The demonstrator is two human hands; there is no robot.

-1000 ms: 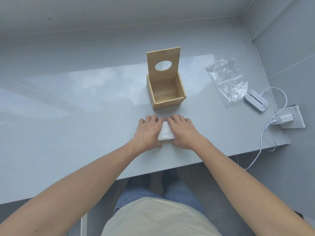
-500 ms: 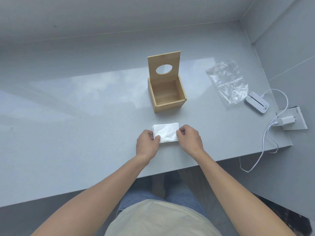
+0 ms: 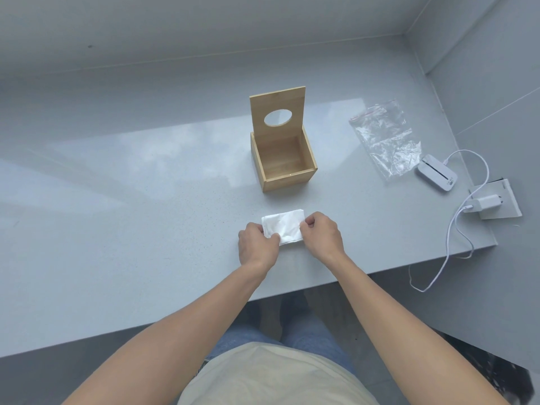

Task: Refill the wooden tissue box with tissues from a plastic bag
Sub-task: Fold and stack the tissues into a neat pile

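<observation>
A wooden tissue box [image 3: 283,159] stands open on the grey counter, its lid with an oval hole tilted upright at the back; the inside looks empty. In front of it lies a white stack of tissues [image 3: 284,225]. My left hand [image 3: 256,246] pinches the stack's left end and my right hand [image 3: 320,234] pinches its right end. A clear plastic bag [image 3: 385,138] with a red strip lies flat and crumpled to the right of the box.
The grey counter [image 3: 146,200] ends at a front edge near my body and a right edge by the wall. A white device [image 3: 436,176] with a cable lies beside the bag. A charger [image 3: 486,201] sits in a wall socket.
My hands, which lay flat over the tissues a second ago, have drawn back to the stack's two ends and now pinch them. The stack is uncovered and lies wider.
</observation>
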